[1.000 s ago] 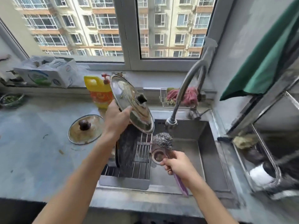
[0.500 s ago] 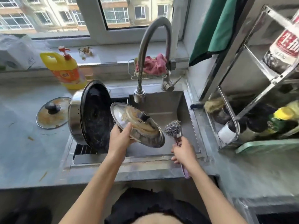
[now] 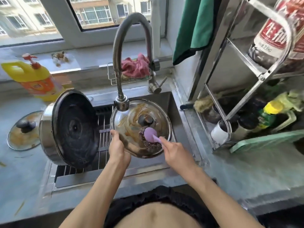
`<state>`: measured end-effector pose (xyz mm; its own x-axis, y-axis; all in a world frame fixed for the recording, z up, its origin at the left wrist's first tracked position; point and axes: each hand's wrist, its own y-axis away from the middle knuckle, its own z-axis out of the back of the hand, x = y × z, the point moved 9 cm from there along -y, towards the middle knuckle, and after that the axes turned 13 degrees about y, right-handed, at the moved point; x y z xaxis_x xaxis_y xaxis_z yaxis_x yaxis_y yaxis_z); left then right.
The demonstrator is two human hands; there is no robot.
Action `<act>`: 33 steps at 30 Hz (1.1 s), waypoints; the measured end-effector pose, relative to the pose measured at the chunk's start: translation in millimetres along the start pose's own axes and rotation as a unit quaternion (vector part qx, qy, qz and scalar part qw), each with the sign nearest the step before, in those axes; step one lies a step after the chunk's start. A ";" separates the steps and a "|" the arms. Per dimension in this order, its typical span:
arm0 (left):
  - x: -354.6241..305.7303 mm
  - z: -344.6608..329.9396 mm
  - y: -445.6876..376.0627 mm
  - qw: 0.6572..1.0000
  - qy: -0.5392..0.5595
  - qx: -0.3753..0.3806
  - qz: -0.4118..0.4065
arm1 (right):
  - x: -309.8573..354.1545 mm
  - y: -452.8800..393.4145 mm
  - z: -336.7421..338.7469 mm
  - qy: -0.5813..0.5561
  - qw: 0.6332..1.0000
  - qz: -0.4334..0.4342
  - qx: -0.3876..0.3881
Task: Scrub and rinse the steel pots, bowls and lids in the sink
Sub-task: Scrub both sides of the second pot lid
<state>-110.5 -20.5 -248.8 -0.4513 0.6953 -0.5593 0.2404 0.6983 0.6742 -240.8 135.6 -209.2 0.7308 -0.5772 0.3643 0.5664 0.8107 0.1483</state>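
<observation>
A greasy steel lid with a dark knob is held over the sink, under the faucet head. My left hand grips the lid's near-left rim. My right hand grips the purple handle of a steel-wool scrubber, whose wire pad presses on the lid's near side. A large steel pot with a blackened bottom lies on its side on the sink's wire rack, at the left. A second dirty lid lies flat on the counter further left.
The curved faucet arches above the lid. A yellow detergent bottle stands at the back left. A red cloth sits in a wire basket behind the tap. A steel rack with bottles fills the right counter.
The lid has dropped from raised and tilted to nearly flat under the faucet. My right hand brought the scrubber from beside the lid onto its top. The camera tilted downward.
</observation>
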 end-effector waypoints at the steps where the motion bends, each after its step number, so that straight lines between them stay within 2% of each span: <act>1: -2.0 -1.5 -6.0 1.000 0.006 -0.001 0.003 | -13.4 -10.0 4.1 0.005 0.999 -0.033 -0.011; 3: -5.5 -5.6 -17.8 1.000 0.026 -0.012 0.005 | -21.3 -24.9 7.0 0.001 0.997 -0.070 -0.024; 7: -14.6 -14.7 -31.9 0.999 0.033 -0.031 0.004 | 12.7 -36.8 1.4 0.029 0.999 -0.023 0.012; 10: -23.7 -9.1 -39.0 0.996 0.061 -0.063 -0.003 | 2.9 -60.6 4.0 0.088 0.994 -0.057 0.040; 14: -23.9 -1.1 -41.9 0.992 0.066 -0.101 -0.020 | 51.6 -59.4 -7.9 0.107 0.988 0.046 0.105; 15: -23.7 1.4 -44.0 0.992 0.070 -0.103 -0.018 | 43.3 -66.5 -4.8 0.111 0.988 0.033 0.100; 18: -20.8 7.0 -53.5 0.990 0.108 -0.087 -0.001 | -2.3 -85.5 8.3 0.129 0.984 -0.085 0.093; 19: -21.2 6.5 -53.7 0.990 0.110 -0.084 -0.002 | 4.4 -82.1 7.0 0.135 0.984 -0.072 0.089; 22: -19.7 6.3 -53.1 0.990 0.102 -0.102 -0.001 | 57.2 -55.1 -9.1 0.106 0.988 0.054 0.098; 23: -19.6 4.6 -50.5 0.989 0.107 -0.100 0.007 | 51.3 -57.3 -5.8 0.092 0.991 0.051 0.080; 25: -21.2 4.1 -48.4 0.988 0.126 -0.087 0.017 | 15.7 -68.8 2.0 0.080 0.993 -0.049 0.078; 26: -19.8 7.1 -52.6 0.987 0.135 -0.088 0.019 | 12.2 -68.9 3.5 0.083 0.991 -0.071 0.079; 29: -19.9 12.0 -54.5 0.982 0.148 -0.113 0.015 | 63.9 -45.7 -6.6 0.080 0.992 0.042 0.086; 30: -19.8 10.9 -56.4 0.981 0.158 -0.111 0.014 | 62.1 -45.4 -4.7 0.078 0.992 0.046 0.085; 33: -24.3 10.5 -54.4 0.981 0.152 -0.118 0.011 | 13.6 -63.7 8.4 0.090 0.989 -0.077 0.083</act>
<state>-103.6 -73.6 -277.0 -0.6918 0.6028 -0.3976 0.0636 0.5993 0.7980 -270.1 76.9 -206.0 0.7045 -0.6919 0.1582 0.6176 0.7074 0.3436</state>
